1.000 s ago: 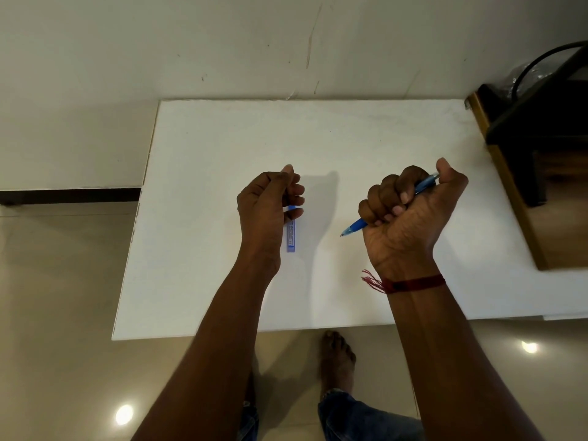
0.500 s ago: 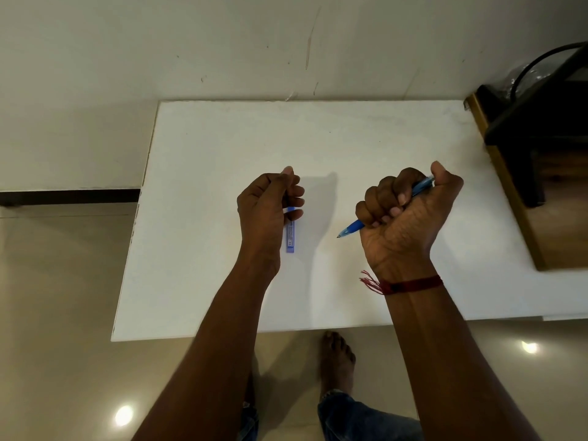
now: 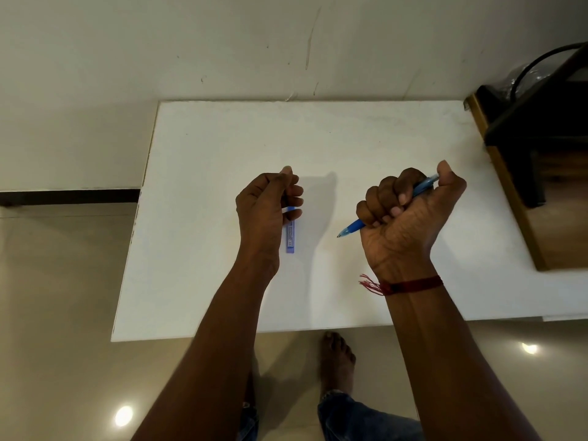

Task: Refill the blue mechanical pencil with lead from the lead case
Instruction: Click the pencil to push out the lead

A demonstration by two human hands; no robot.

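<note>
My right hand (image 3: 407, 218) is fisted around the blue mechanical pencil (image 3: 351, 229), thumb resting on its back end, tip pointing down-left above the white table (image 3: 350, 128). My left hand (image 3: 267, 208) curls its fingers around the top of the slim blue lead case (image 3: 290, 238), which hangs down from the fingers towards me. Most of the case's upper end is hidden by the fingers. The two hands are apart, roughly level with each other over the middle of the table.
A dark wooden stand (image 3: 537, 160) with a black cable borders the table's right side. The wall runs along the far edge. Beige floor lies left and below, with my bare foot (image 3: 337, 358) under the near edge.
My right hand with the pencil has shifted slightly left and back; the thumb stays on the pencil's end. The left hand and lead case have barely moved.
</note>
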